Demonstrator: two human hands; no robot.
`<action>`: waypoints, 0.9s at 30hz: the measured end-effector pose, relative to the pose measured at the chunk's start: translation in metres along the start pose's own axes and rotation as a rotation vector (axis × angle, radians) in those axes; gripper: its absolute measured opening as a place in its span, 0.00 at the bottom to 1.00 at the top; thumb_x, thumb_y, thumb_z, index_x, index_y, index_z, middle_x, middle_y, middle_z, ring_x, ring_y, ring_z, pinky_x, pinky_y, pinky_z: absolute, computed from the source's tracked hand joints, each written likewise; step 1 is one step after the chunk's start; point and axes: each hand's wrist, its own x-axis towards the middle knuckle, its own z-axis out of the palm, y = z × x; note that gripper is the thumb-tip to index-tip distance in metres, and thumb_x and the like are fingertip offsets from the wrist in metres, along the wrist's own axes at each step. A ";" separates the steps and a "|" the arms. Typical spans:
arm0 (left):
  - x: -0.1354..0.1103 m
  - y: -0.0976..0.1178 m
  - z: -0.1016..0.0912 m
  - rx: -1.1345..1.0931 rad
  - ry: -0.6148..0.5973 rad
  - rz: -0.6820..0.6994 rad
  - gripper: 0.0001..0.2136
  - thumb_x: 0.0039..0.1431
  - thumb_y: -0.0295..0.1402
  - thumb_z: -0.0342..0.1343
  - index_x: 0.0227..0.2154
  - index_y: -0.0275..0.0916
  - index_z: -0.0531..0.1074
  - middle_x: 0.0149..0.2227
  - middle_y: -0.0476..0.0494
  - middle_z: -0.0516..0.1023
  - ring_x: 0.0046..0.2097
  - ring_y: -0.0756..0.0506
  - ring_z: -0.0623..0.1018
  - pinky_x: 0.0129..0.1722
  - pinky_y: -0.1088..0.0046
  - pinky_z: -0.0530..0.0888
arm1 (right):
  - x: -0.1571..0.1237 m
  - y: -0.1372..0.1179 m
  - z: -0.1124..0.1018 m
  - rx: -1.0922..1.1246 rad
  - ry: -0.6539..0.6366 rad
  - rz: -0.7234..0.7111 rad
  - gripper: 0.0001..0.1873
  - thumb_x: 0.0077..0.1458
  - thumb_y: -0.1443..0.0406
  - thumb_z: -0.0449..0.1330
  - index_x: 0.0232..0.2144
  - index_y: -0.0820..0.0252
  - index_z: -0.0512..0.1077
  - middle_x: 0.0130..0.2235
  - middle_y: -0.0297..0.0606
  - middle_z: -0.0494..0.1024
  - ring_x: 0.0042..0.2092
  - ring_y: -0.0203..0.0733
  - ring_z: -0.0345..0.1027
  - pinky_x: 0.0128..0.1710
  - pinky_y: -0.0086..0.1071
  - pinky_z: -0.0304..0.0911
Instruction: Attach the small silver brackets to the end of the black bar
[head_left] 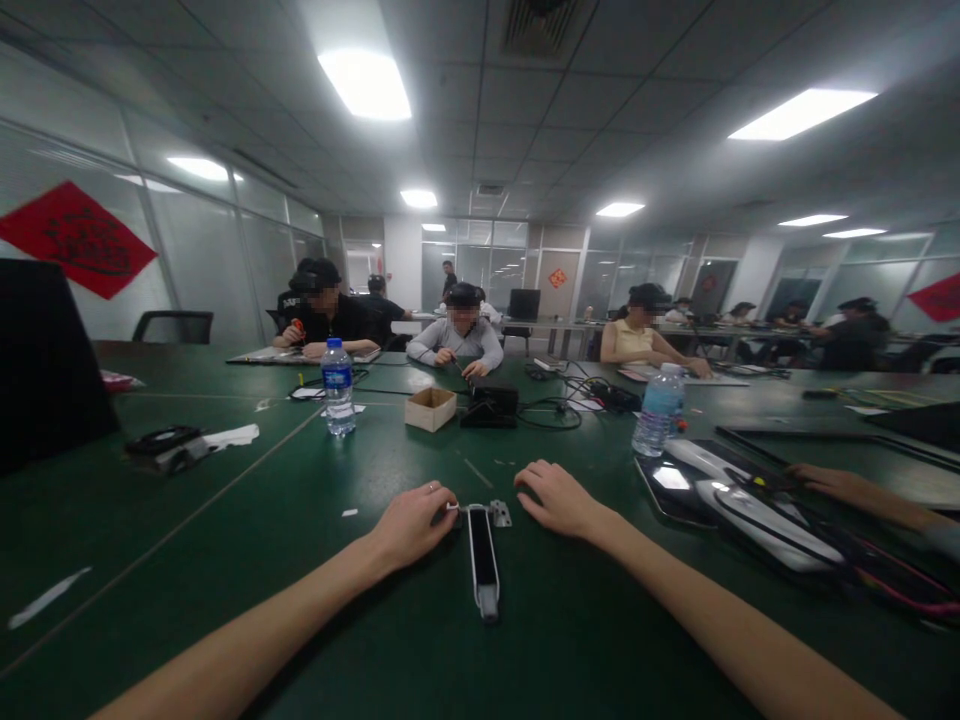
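A slim, long device (pixel 484 555) with a black face, pale edges and a grey tip lies on the green table in front of me, its tip toward me. At its far end, a small metal bracket (pixel 500 514) with holes sticks out to the right. My left hand (pixel 416 522) is just left of that end, fingers curled and closed. A tiny white bit shows at the fingertips; what they pinch is mostly hidden. To the right of the bracket, my right hand (pixel 559 498) rests palm down on the table, fingers loosely bent and apart, holding nothing.
Ahead stand a water bottle (pixel 339 390), an open cardboard box (pixel 430 408), a black device (pixel 489 402) and cables. Right are another bottle (pixel 658 412), a tablet (pixel 671 480), white casings (pixel 765 520) and a neighbour's hand (pixel 832 485). Several people sit opposite.
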 end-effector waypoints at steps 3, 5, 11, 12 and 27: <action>-0.001 0.002 -0.003 0.005 0.011 0.003 0.09 0.65 0.33 0.48 0.39 0.40 0.73 0.38 0.46 0.75 0.37 0.47 0.75 0.37 0.74 0.70 | 0.001 -0.005 0.008 0.049 -0.018 0.109 0.09 0.59 0.67 0.55 0.40 0.62 0.73 0.41 0.44 0.75 0.43 0.45 0.68 0.42 0.37 0.63; -0.001 0.003 -0.003 0.011 0.018 0.006 0.08 0.65 0.33 0.48 0.39 0.40 0.72 0.38 0.46 0.75 0.36 0.47 0.75 0.36 0.74 0.70 | 0.002 -0.007 0.012 0.068 -0.011 0.135 0.08 0.58 0.69 0.55 0.37 0.62 0.74 0.40 0.44 0.75 0.42 0.44 0.68 0.41 0.35 0.64; -0.002 0.003 -0.003 0.020 0.069 0.019 0.08 0.65 0.32 0.48 0.42 0.40 0.71 0.38 0.46 0.74 0.35 0.48 0.75 0.36 0.73 0.70 | 0.004 -0.008 0.014 0.176 0.071 0.089 0.09 0.60 0.72 0.52 0.37 0.63 0.73 0.38 0.45 0.75 0.42 0.46 0.68 0.43 0.39 0.65; -0.002 0.003 -0.003 0.013 0.080 0.024 0.07 0.65 0.32 0.49 0.42 0.40 0.71 0.39 0.47 0.74 0.35 0.48 0.75 0.36 0.73 0.71 | 0.003 -0.012 0.012 0.256 0.102 0.088 0.08 0.60 0.71 0.53 0.38 0.63 0.72 0.39 0.44 0.75 0.41 0.45 0.69 0.43 0.38 0.65; -0.011 0.027 -0.001 -0.005 0.112 0.293 0.05 0.64 0.32 0.53 0.41 0.39 0.70 0.38 0.45 0.76 0.36 0.48 0.77 0.36 0.74 0.73 | -0.006 -0.079 0.017 0.845 0.203 0.041 0.03 0.56 0.66 0.58 0.34 0.59 0.68 0.31 0.33 0.74 0.33 0.36 0.68 0.34 0.31 0.65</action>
